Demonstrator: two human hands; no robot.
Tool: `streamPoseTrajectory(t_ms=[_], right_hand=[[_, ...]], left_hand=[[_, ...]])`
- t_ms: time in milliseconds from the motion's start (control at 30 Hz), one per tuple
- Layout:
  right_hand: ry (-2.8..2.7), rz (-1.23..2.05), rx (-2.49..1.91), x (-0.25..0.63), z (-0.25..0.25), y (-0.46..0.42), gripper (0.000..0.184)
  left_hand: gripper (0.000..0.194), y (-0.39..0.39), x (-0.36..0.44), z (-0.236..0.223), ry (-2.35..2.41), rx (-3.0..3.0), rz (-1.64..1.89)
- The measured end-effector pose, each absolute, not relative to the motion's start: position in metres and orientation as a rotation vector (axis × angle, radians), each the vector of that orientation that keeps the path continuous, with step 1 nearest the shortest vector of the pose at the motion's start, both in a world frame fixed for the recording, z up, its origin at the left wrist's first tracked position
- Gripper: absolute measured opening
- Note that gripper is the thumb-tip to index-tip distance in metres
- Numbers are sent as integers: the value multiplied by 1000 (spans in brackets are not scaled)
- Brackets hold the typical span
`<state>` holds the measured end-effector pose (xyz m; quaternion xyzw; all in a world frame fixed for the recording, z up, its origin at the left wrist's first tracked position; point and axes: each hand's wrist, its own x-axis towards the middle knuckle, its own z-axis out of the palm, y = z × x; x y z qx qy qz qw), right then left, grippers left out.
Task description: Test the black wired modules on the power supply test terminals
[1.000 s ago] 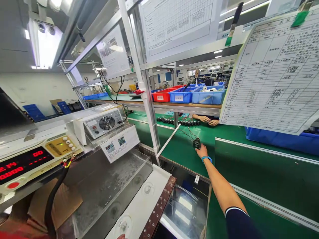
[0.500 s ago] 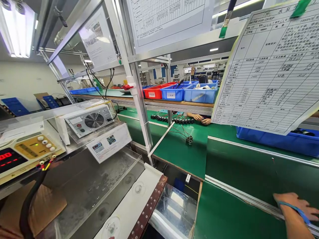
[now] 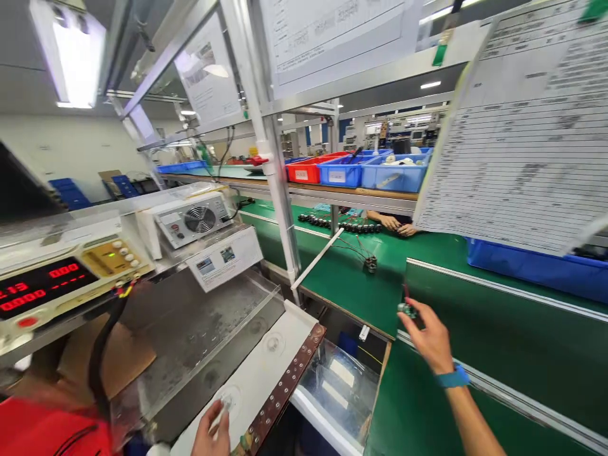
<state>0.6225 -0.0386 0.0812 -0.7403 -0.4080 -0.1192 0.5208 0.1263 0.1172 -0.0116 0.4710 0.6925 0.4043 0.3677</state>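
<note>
My right hand [image 3: 430,339], with a blue wristband, is raised over the green belt [image 3: 475,329] and pinches a small dark component [image 3: 406,308] with a red wire between its fingertips. Beyond it, a similar small black part with thin wires [image 3: 370,263] lies on the green belt section. My left hand [image 3: 212,432] shows at the bottom edge, its fingers resting on the white plate [image 3: 266,373] beside a round recess, close to a brown perforated strip [image 3: 289,399]. I cannot make out anything held in it.
A tester with red digits [image 3: 42,288] and a grey fan unit [image 3: 194,220] stand at left. Blue and red bins [image 3: 361,170] sit on a shelf. A co-worker's hands [image 3: 396,225] work behind a row of black parts [image 3: 337,223]. Paper sheets [image 3: 517,133] hang overhead.
My right hand left the wired part on the far belt, drew back to the right, and now is raised holding another small component. My left hand has come into view on the white plate.
</note>
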Motion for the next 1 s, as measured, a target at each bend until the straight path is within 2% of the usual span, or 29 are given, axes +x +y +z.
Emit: streamPoseTrajectory(t_ms=[100,200,300,367,467,600,667,900,1000], right_hand=[[-1373,-27,-1492,529,100,17,37],[-1696,256,-1164,443,103,54,35],[-1892,515,-883,371,93,80,35],[-1968,661,-773,334,78,94,35],[-2016,854,-828,294,45,119,45],[-2148,958,-1101,259,-5,162,43],[-2269,948,-1153,246,-24,181,40],[-2649,879,-1039,220,-58,213,52],[-2692,859,-1044,217,-68,217,54]], left_hand=[[57,93,143,43,1726,1663,1295],[50,75,148,92,1711,2166,1478],[61,67,133,111,1801,2521,1359],[55,63,113,107,1895,2566,1132],[32,55,79,90,2028,2291,701],[28,35,40,65,2079,1742,386],[27,22,29,53,1948,1567,410],[55,-20,43,14,1263,904,661],[58,-34,60,1,1113,676,717]])
